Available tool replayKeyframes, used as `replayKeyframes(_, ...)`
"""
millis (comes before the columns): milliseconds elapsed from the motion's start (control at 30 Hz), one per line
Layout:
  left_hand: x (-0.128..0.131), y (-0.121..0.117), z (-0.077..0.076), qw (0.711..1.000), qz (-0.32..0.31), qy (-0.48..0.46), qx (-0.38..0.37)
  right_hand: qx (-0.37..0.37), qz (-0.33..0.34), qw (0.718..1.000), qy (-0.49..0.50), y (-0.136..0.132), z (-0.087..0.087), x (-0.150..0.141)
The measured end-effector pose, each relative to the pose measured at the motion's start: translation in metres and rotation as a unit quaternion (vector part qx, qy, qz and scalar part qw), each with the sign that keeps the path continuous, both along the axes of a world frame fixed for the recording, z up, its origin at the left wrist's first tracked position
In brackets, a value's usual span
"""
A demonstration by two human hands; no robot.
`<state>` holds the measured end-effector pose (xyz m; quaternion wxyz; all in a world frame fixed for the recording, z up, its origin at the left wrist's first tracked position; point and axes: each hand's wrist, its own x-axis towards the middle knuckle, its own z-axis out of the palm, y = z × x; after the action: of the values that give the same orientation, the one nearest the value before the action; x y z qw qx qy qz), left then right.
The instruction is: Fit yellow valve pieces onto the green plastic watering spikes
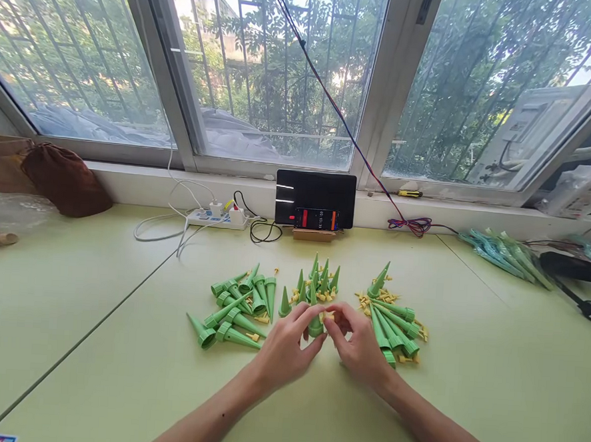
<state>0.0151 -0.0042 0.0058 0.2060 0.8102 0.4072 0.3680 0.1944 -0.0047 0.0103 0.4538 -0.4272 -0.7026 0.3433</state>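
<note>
My left hand [285,344] is closed around a green plastic watering spike [315,325], which stands tip up. My right hand [360,345] pinches a small yellow valve piece [328,316] against the spike's side; the fingertips partly cover it. Just beyond my hands, several upright green spikes [300,285] stand close together with yellow pieces on them. To the left lies a pile of loose green spikes [239,319]. On the right, more spikes [393,330] lie fanned out beside a heap of small yellow pieces [365,300], where one spike [379,281] points upward.
A tablet [344,194] and a phone [317,218] lean at the window sill. Left of them is a power strip [220,220] with cables. A brown pouch [66,179] sits back left; tied wire [409,224] and blue-green plastic strips [506,255] lie back right.
</note>
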Motion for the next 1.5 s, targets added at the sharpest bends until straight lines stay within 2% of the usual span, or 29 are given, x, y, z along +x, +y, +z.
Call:
replayKeyframes(167,0.001,-0.001,0.001,1.0,-0.002,0.004,0.003,-0.006,0.012,1.0,0.003,0.0,0.0,0.001)
replayKeyframes(433,0.001,-0.002,0.0,1.0,-0.004,0.023,0.009,-0.005,-0.034,0.999,-0.036,0.003,-0.006,0.002)
replayKeyframes(867,0.001,0.001,-0.001,1.0,0.012,0.005,-0.002,-0.006,0.026,1.0,-0.008,0.002,-0.005,0.002)
replayKeyframes(1233,0.002,-0.001,-0.001,1.0,0.004,0.018,0.003,-0.013,-0.022,0.998,-0.06,0.006,-0.01,0.002)
replayKeyframes(1500,0.002,0.001,-0.001,1.0,0.014,0.004,-0.004,-0.018,0.036,0.999,-0.012,0.003,-0.007,0.002)
